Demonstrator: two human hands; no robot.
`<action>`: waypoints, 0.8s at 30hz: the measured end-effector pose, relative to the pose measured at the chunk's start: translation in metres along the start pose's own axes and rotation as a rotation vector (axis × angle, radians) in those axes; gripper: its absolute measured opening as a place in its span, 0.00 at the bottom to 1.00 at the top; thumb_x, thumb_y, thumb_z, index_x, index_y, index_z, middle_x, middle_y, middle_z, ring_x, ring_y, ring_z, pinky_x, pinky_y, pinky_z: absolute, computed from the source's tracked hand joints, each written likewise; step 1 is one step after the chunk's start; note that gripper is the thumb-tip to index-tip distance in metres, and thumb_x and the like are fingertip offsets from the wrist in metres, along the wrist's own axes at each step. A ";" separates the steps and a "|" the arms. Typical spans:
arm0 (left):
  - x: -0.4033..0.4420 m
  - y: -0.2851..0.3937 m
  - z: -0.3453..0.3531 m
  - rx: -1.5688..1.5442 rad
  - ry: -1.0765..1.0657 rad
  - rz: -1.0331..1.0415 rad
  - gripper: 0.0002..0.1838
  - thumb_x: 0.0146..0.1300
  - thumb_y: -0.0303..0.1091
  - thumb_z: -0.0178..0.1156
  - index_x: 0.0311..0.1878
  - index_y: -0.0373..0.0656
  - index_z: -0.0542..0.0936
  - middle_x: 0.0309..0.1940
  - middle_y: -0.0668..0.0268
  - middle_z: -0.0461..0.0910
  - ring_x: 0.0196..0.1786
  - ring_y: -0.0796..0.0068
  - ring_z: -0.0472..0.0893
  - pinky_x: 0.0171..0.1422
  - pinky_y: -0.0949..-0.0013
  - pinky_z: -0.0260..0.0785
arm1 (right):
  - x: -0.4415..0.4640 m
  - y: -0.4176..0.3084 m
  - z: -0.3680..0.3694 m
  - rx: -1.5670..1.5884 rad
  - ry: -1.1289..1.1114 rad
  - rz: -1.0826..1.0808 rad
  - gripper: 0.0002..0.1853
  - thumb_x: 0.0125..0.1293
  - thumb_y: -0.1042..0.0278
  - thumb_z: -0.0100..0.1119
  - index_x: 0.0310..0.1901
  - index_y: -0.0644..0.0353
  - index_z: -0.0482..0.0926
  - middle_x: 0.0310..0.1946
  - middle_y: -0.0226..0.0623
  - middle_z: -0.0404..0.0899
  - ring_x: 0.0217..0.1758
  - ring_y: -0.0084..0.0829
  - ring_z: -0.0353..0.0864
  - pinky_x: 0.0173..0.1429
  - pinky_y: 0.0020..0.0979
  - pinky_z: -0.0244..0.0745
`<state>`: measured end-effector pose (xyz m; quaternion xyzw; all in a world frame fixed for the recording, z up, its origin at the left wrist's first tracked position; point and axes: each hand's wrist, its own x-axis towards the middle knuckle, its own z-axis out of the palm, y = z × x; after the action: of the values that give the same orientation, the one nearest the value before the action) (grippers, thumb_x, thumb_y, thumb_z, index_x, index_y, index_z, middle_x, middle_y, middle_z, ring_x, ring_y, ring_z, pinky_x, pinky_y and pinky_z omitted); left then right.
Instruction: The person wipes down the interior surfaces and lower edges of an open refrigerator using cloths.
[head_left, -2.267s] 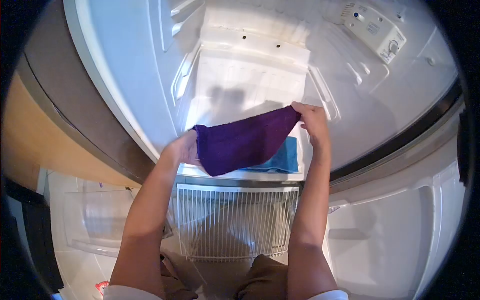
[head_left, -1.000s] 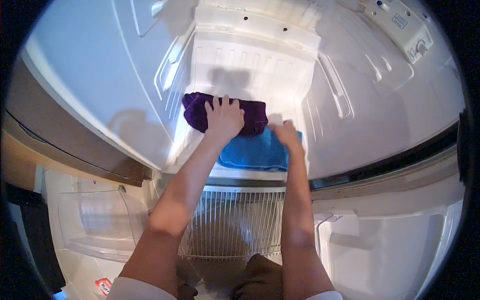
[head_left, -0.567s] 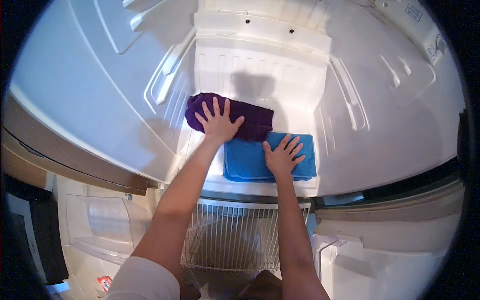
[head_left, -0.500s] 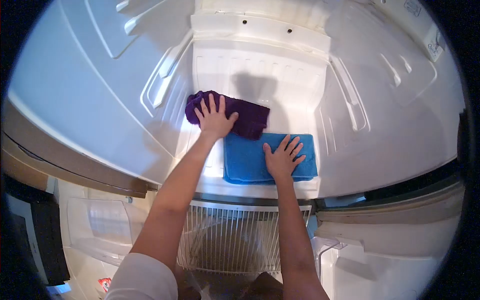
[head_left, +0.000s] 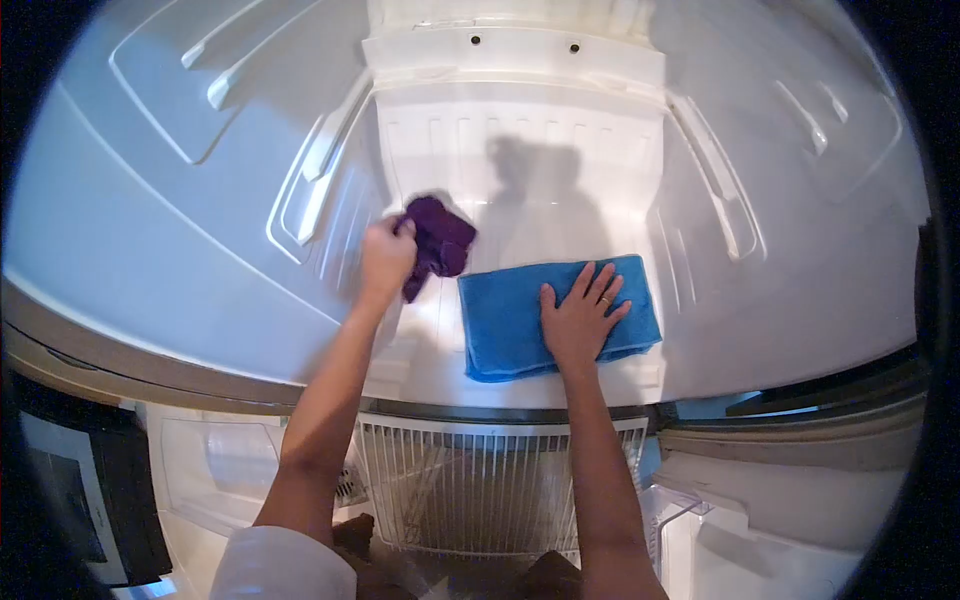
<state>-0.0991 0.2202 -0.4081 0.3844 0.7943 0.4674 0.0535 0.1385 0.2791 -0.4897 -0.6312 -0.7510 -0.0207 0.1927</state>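
A bunched purple cloth [head_left: 443, 238] is gripped by my left hand [head_left: 388, 258], its fingers curled round the cloth's left side, near the left wall of the white fridge interior [head_left: 540, 205]. A folded blue cloth [head_left: 505, 320] lies flat on the fridge floor to the right of the purple one. My right hand [head_left: 580, 318] rests on the blue cloth's right half with its fingers spread. A ring shows on one finger.
Moulded rails run along both side walls, such as the left rail [head_left: 310, 190]. Below the front edge stands a white wire rack [head_left: 480, 485]. Clear door bins [head_left: 215, 460] hang at the lower left, with a white door shelf [head_left: 770, 540] at lower right.
My left hand has gone from lying spread on the purple cloth to gripping it, and the cloth has bunched up and moved left. My right hand stays on the blue cloth.
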 end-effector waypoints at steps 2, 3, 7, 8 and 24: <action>0.017 0.017 -0.014 -0.034 0.263 0.188 0.14 0.59 0.29 0.58 0.45 0.32 0.81 0.36 0.43 0.82 0.39 0.48 0.83 0.47 0.58 0.73 | -0.002 -0.001 -0.005 -0.043 0.003 -0.017 0.42 0.64 0.39 0.46 0.69 0.68 0.57 0.72 0.59 0.48 0.75 0.58 0.44 0.71 0.66 0.35; 0.020 0.038 -0.024 -0.011 0.346 0.234 0.13 0.60 0.27 0.57 0.47 0.32 0.81 0.36 0.46 0.82 0.39 0.49 0.83 0.46 0.60 0.74 | -0.002 -0.002 -0.007 -0.047 0.000 -0.014 0.42 0.64 0.39 0.46 0.69 0.68 0.57 0.72 0.59 0.48 0.75 0.58 0.44 0.71 0.66 0.35; 0.064 0.060 -0.006 0.206 0.510 0.730 0.27 0.57 0.20 0.54 0.63 0.40 0.71 0.60 0.47 0.72 0.63 0.48 0.72 0.67 0.58 0.64 | -0.001 -0.002 -0.003 -0.071 0.004 -0.012 0.42 0.64 0.40 0.47 0.69 0.68 0.58 0.72 0.59 0.49 0.75 0.58 0.44 0.71 0.66 0.36; 0.081 0.052 0.012 0.380 0.405 0.721 0.31 0.55 0.19 0.54 0.66 0.41 0.69 0.65 0.47 0.66 0.68 0.46 0.64 0.70 0.56 0.59 | -0.001 -0.001 -0.001 -0.072 0.031 -0.023 0.41 0.64 0.40 0.48 0.68 0.68 0.59 0.72 0.59 0.49 0.75 0.58 0.44 0.71 0.66 0.36; -0.038 -0.023 -0.001 0.643 -0.347 0.330 0.11 0.55 0.38 0.57 0.36 0.51 0.86 0.30 0.51 0.82 0.38 0.51 0.81 0.46 0.51 0.75 | 0.013 -0.019 -0.046 -0.172 -0.250 0.117 0.44 0.62 0.38 0.52 0.68 0.68 0.59 0.73 0.56 0.49 0.76 0.54 0.46 0.70 0.64 0.44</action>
<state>-0.0859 0.1886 -0.4359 0.5771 0.8069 0.1256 -0.0121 0.1308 0.2745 -0.4389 -0.6859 -0.7264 0.0049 0.0437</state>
